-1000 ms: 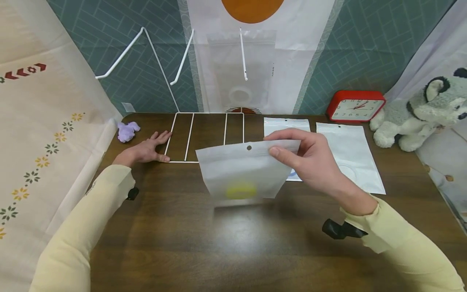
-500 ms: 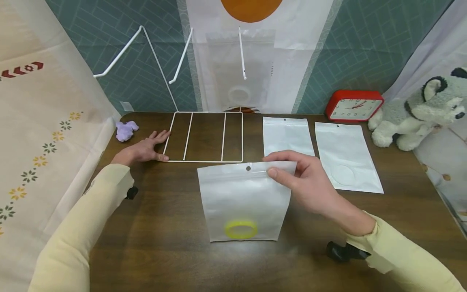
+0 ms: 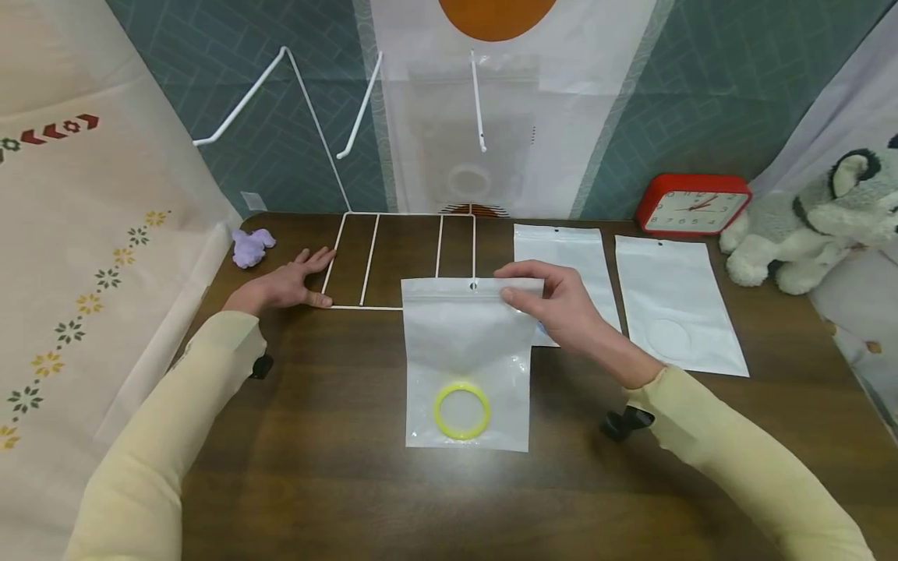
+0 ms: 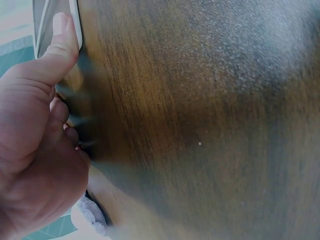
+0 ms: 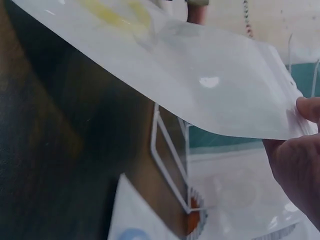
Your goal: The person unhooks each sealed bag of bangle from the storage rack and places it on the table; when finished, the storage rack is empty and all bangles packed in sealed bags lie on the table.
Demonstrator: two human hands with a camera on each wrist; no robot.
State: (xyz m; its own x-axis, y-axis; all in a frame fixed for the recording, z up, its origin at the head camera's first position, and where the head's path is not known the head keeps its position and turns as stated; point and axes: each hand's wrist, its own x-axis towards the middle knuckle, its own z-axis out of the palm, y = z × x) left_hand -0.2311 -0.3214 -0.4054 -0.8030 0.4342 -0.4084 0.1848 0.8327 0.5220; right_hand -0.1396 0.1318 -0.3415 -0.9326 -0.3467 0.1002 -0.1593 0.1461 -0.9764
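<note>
The right hand (image 3: 554, 304) pinches one white bag (image 3: 468, 362). The left hand (image 3: 286, 284), spread wide, touches one rack (image 3: 371, 257) — two other bags (image 3: 677, 288) lie near the tabletop's (image 3: 337, 475) back edge.

White pouch (image 3: 468, 343), yellow ring (image 3: 482, 411) low, top uppermost; white wire rack (image 3: 369, 259) behind

Under the left hand (image 3: 284, 282), brown wood-grain counter (image 3: 316, 460), shining with glare (image 3: 463, 477) nearer than the right hand (image 3: 557, 302). Beyond both, teal patterned wall (image 3: 687, 101) with a white panel (image 3: 596, 47). Left of the left hand, cream flowered cloth (image 3: 56, 249); right of the right, pale drape (image 3: 831, 105).
</note>
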